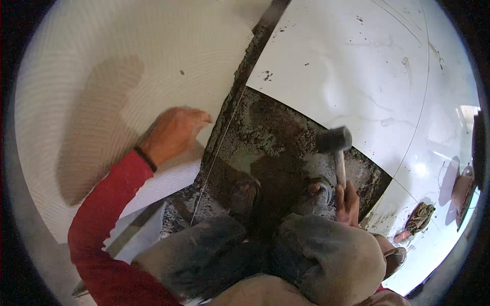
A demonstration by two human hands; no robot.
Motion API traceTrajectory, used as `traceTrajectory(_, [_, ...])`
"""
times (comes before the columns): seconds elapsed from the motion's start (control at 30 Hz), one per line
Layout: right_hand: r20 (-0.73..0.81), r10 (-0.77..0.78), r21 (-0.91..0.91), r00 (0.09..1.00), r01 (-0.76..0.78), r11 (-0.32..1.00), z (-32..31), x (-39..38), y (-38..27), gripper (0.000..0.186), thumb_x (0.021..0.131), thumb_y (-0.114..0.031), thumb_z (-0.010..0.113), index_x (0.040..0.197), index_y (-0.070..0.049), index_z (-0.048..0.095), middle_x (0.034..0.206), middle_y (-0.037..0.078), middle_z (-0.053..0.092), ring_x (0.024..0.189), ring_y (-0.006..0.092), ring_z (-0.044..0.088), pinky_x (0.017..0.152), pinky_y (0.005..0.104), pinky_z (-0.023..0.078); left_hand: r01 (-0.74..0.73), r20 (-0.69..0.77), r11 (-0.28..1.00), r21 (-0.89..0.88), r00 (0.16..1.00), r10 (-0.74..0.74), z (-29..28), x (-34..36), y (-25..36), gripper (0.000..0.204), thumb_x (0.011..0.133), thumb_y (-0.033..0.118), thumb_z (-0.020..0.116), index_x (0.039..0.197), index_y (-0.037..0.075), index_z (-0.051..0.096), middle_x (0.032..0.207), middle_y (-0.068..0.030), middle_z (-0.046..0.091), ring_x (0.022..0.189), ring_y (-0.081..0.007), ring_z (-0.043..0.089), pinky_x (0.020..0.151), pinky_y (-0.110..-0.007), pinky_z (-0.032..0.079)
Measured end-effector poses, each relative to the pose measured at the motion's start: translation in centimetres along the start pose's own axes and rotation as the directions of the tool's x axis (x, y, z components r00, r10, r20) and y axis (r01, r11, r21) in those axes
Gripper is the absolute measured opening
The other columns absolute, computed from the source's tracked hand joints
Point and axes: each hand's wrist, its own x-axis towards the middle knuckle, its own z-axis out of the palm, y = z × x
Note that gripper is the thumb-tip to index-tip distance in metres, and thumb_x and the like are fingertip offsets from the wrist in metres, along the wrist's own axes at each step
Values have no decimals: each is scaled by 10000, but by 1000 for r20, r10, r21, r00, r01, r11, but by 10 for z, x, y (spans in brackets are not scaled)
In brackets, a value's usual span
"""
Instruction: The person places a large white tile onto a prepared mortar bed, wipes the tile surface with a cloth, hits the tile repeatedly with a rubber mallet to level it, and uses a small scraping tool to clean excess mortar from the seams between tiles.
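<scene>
My right hand point(347, 204) grips the pale handle of a mallet point(334, 139) near my right knee. The mallet's black head is raised over the edge of a white tile point(332, 66). Nothing shows in my left hand point(176, 133), whose fingers are loosely bent. It is over a large cream slab point(204, 56) covered in wavy combed ridges, close to the slab's right edge. A thin string point(217, 155) runs beside that edge. Dark, rough mortar point(278, 120) fills the gap between slab and tile, where my feet are.
More glossy white tiles with dirt crumbs extend to the right. A crumpled dark object point(419, 217) lies there, near a brownish round item point(463, 189) at the far right. A narrow dark gap point(265, 30) separates slab and tile farther ahead.
</scene>
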Motion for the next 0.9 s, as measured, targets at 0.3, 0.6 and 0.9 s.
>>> traceTrajectory(0.3, [137,-500,-500,855,495,710,-20,-11,24,496,974,-47,563,1458,-132,495,980,190,651,797,357,662,687,416,534,174,-82,893,-416,970,-227,70,-53,19,241,966,273,624,1101,82,680,933,-149,718,810,-298,707,694,-401,539])
traceTrajectory(0.6, [274,-487,-612,829,541,577,10,70,-23,655,901,-43,616,1502,-224,429,872,112,592,665,308,619,523,429,501,128,-211,805,-580,931,-299,97,2,11,307,1002,279,582,1192,52,665,1069,-129,715,938,-244,704,804,-361,561])
traceTrajectory(0.9, [335,-502,-714,797,563,417,45,54,-97,618,866,-61,634,1444,-244,518,853,85,540,658,250,600,484,391,486,129,-267,820,-557,907,-325,94,-10,2,300,1004,258,588,1210,50,651,1075,-115,721,933,-216,705,807,-343,557])
